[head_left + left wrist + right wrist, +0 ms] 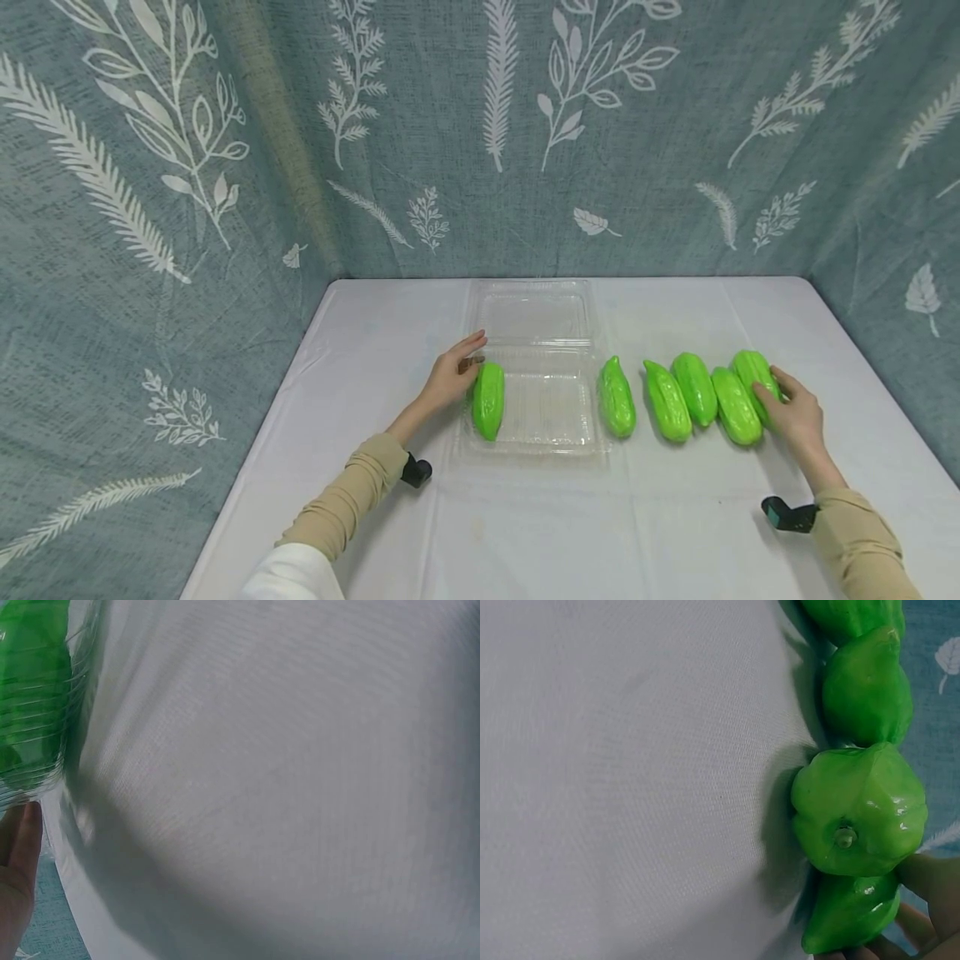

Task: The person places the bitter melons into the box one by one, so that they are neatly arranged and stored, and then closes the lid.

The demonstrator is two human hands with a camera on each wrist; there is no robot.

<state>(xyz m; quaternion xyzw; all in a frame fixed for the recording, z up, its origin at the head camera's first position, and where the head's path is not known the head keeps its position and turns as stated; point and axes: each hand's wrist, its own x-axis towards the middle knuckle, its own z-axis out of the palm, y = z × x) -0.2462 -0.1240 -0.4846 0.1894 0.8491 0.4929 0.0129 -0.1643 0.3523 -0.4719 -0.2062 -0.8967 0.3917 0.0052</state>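
A clear plastic clamshell tray (551, 437) lies open in the middle of the white table. One green gourd (488, 400) lies inside it along the left wall. My left hand (468, 354) rests with relaxed fingers against the tray's left rim, beside that gourd. In the left wrist view the gourd (30, 682) shows through the ribbed wall, with a finger (19, 855) below it. Several more green gourds lie in a row right of the tray. My right hand (768, 387) curls its fingers over the rightmost gourd (752, 372). The right wrist view shows that gourd (851, 919) with fingers (930, 881) around it.
The tray's lid (534, 312) lies flat behind it. Loose gourds lie at the tray's right edge (617, 397) and further right (667, 402), (695, 387), (735, 406). Blue leaf-patterned cloth walls (225, 167) close in the table on three sides.
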